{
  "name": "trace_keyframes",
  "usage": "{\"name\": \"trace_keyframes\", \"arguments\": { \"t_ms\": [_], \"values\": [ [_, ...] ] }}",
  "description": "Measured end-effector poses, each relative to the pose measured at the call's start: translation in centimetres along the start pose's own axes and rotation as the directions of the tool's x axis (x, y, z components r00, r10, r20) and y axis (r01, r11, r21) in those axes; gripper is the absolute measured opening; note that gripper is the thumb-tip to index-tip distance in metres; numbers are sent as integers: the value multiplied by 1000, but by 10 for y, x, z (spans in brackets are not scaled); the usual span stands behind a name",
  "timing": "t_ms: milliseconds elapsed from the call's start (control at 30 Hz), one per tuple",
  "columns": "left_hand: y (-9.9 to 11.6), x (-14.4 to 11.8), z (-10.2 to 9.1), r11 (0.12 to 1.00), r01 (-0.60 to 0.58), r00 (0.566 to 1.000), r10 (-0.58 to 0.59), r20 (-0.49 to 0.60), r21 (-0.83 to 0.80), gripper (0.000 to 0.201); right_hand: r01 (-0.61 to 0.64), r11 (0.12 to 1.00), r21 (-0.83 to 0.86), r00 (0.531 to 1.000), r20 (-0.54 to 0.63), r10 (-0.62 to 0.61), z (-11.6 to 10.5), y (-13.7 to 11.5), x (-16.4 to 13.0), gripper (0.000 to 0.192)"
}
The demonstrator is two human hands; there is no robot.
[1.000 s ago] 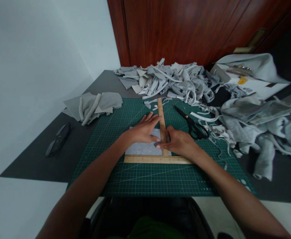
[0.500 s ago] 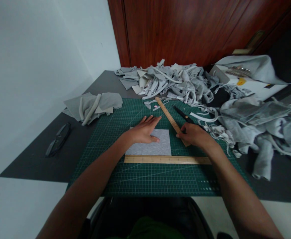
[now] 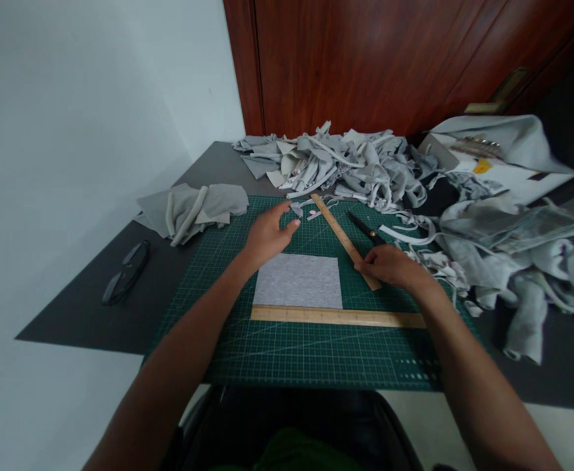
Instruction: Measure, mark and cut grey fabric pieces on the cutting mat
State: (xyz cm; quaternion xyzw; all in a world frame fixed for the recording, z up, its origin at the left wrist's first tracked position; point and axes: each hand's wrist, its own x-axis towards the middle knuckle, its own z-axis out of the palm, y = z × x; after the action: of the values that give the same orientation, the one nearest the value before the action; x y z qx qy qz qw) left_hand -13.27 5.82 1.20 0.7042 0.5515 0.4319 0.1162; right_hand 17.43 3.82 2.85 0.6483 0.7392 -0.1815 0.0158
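Note:
A rectangular piece of light grey fabric (image 3: 297, 281) lies flat on the green cutting mat (image 3: 297, 360). Along its near edge runs a wooden ruler (image 3: 336, 316), its right end hidden by my right forearm. My left hand (image 3: 269, 233) hovers just beyond the fabric's far edge, thumb and fingers apart, with nothing in it. To the right of the fabric, my right hand (image 3: 389, 264) grips the near part of a second wooden ruler (image 3: 338, 230), which slants away across the mat. Black scissors (image 3: 365, 227) lie beside it, their handles partly behind that hand.
Grey fabric scraps (image 3: 331, 160) are heaped along the back, with more cloth (image 3: 522, 248) piled at the right. Folded grey pieces (image 3: 193, 209) lie at the left, near eyeglasses (image 3: 126, 271). A white box (image 3: 503, 167) stands at the back right, before a wooden door (image 3: 365, 65).
My left hand has lifted off the grey fabric and moved away from me, uncovering it. My right hand stays at the slanted ruler. The whole view has shifted slightly.

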Motion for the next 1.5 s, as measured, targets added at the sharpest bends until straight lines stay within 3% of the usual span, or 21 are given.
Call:
{"name": "trace_keyframes", "arguments": {
  "t_ms": [67,133,333,467,733,833,967,1067,1200,1333,1500],
  "values": [
    [-8,8,-5,995,71,985,-81,-151,-71,30,-60,995,-80,997,-53,56,3,-6,-4,44],
    [-16,13,-9,985,113,965,-140,-224,-131,20,-91,985,-144,992,-94,78,6,-12,-7,48],
    [-17,13,-8,976,133,955,-173,-240,-174,14,-74,995,-72,997,-6,74,7,-11,-2,38],
    [-8,6,-2,990,94,973,-114,-198,-109,15,-26,1000,-11,999,33,27,3,-6,0,33],
    [7,-4,4,997,4,1000,-4,-3,-71,13,27,999,35,998,61,-29,7,0,2,30],
    [14,-9,6,996,-89,993,88,77,10,13,28,998,52,997,69,-32,5,-2,2,26],
    [22,-16,9,983,-140,980,121,156,116,14,9,999,34,997,72,-12,5,-9,1,20],
    [25,-19,11,973,-161,974,130,187,164,14,-25,998,-62,1000,-18,24,6,-12,-6,21],
    [27,-19,9,966,-148,981,117,156,210,14,-88,965,-249,978,-206,36,6,-20,-21,25],
    [27,-18,8,970,-114,993,102,64,214,18,-119,932,-342,971,-236,38,7,-35,-32,30],
    [24,-16,5,971,-100,994,106,-20,218,16,-104,940,-324,966,-258,18,12,-40,-30,32]
  ]
}}
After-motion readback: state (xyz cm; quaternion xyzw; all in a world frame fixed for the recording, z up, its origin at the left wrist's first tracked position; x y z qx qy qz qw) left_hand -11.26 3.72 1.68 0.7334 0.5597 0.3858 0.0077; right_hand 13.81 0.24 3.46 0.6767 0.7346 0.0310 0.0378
